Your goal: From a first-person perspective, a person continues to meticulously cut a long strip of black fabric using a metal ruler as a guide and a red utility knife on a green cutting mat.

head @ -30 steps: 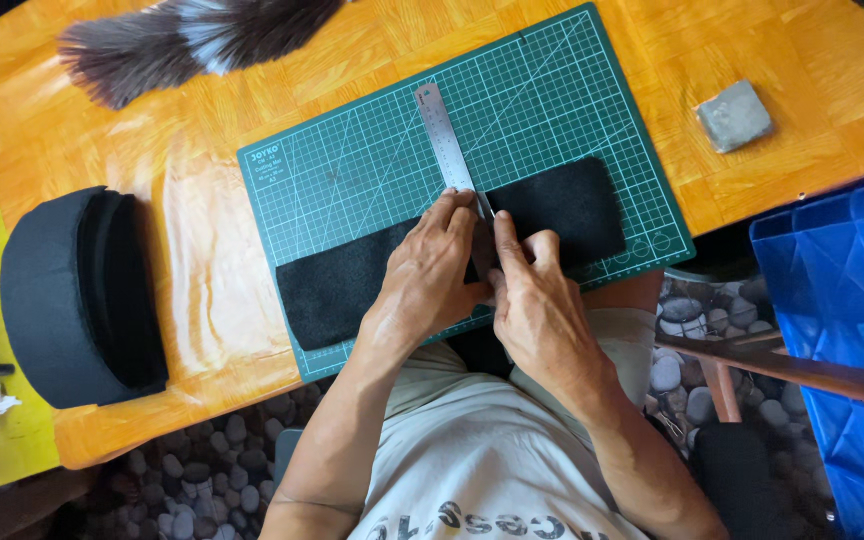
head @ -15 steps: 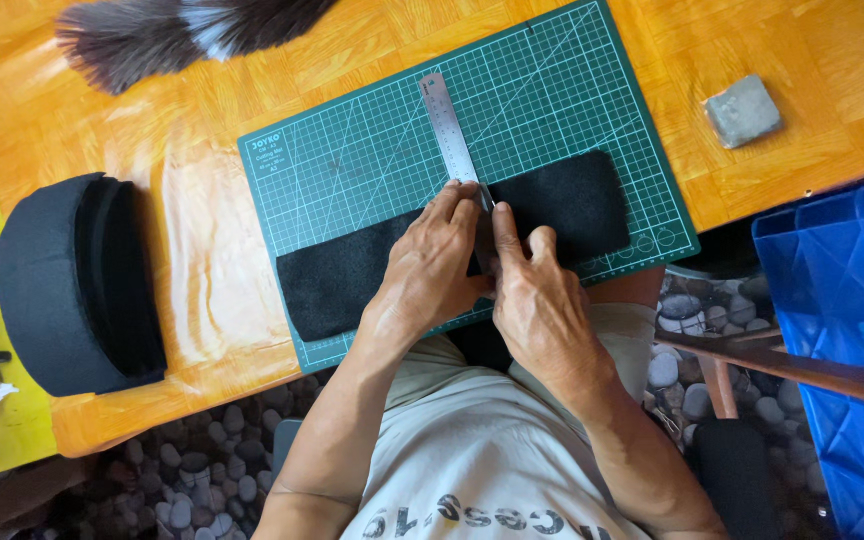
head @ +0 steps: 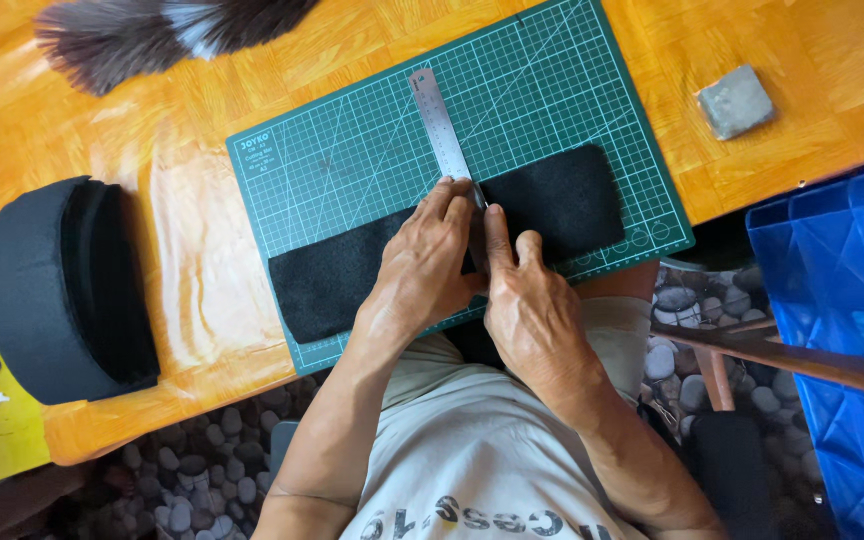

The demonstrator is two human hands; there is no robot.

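1. We noted the green cutting mat [head: 372, 150] lying on the orange table [head: 202, 250].
2. A black felt strip [head: 562, 195] lay across the mat.
3. Our left hand [head: 427, 265] pressed the steel ruler [head: 439, 120] flat onto the strip.
4. Our right hand [head: 532, 310] touched the ruler's edge, fist closed; its tool was hidden.

An orange wooden table [head: 782, 40] with a parquet pattern fills the upper part of the view, bright light glaring off its left half. Below its near edge lies a floor of rounded grey pebbles [head: 192, 470] (some paler). A blue faceted container [head: 842, 290] stands at the right.
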